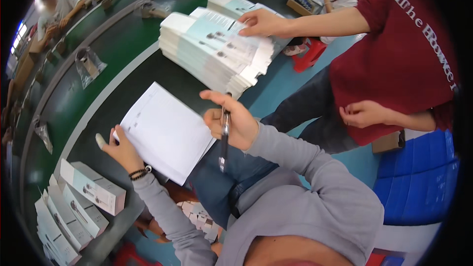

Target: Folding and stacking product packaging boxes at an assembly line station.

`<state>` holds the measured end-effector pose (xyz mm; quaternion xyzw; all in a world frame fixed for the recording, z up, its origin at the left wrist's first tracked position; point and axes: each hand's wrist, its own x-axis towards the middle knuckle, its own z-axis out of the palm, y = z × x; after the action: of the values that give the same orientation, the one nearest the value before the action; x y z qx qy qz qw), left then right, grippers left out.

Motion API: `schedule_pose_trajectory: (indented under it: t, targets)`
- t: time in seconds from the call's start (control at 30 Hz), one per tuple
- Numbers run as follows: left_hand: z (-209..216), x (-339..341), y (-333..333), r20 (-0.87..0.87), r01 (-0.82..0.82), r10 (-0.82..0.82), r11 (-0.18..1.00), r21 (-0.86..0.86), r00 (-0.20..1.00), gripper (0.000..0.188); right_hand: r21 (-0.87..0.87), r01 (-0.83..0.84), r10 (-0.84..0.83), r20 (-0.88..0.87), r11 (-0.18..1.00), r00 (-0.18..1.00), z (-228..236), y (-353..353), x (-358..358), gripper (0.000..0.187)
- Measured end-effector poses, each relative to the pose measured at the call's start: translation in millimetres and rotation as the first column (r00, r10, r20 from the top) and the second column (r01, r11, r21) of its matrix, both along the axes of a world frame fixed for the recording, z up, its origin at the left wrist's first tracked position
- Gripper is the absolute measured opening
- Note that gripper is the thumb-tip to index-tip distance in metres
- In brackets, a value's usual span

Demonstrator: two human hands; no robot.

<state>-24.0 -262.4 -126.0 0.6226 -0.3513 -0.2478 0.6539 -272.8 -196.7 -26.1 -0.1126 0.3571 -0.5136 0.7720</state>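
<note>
A white, mostly blank stack of paper sheets (165, 130) with a few small printed marks lies aslant at the edge of the dark work surface, partly over my lap. My left hand (123, 151) grips its left edge; a white cover sits on one fingertip and a dark beaded bracelet circles the wrist. Over the right side of the sheets, my right hand (235, 122) is closed round a black and silver pen (224, 140), which points downward, with the index finger stretched out to the left. The pen appears apart from the paper.
A tall pile of flat cartons (202, 44) stands beyond the paper, under the hand (263, 22) of a person in a dark red shirt. Several standing cartons (79, 207) fill the near left. A green conveyor (116, 51) curves behind, carrying bagged parts. Blue bins (416, 182) lie right.
</note>
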Motion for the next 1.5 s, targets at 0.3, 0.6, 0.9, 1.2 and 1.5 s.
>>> schedule_pose_trajectory:
  t: [0.3,0.6,0.9,1.2,1.5]
  targets:
    - [25.9,-51.1,76.1,0.521,0.36,-0.359,0.927,0.105,0.774,0.063,-0.146,-0.182,0.209,0.197,0.972,0.958,-52.5,-66.8,-12.7,0.017]
    - [15.7,-52.1,84.5,0.719,0.367,-0.607,0.789,0.494,0.338,0.076,-0.243,-0.3,0.359,0.258,0.923,0.897,-55.1,-111.7,31.4,0.017]
    - [8.4,-42.8,58.7,0.728,0.427,-0.579,0.8,0.421,0.367,0.068,-0.364,-0.351,0.357,-0.053,0.863,0.932,-52.7,-149.5,57.1,0.009]
    - [18.0,-41.5,23.1,0.755,0.401,-0.523,0.838,0.371,0.394,0.051,-0.469,-0.361,0.062,-0.54,0.806,0.839,-75.9,-178.8,104.0,0.012]
    - [23.3,-28.3,23.4,0.683,0.424,-0.653,0.748,0.511,0.328,0.058,-0.51,-0.463,-0.049,-0.708,0.725,0.704,-96.8,-181.9,103.6,0.025]
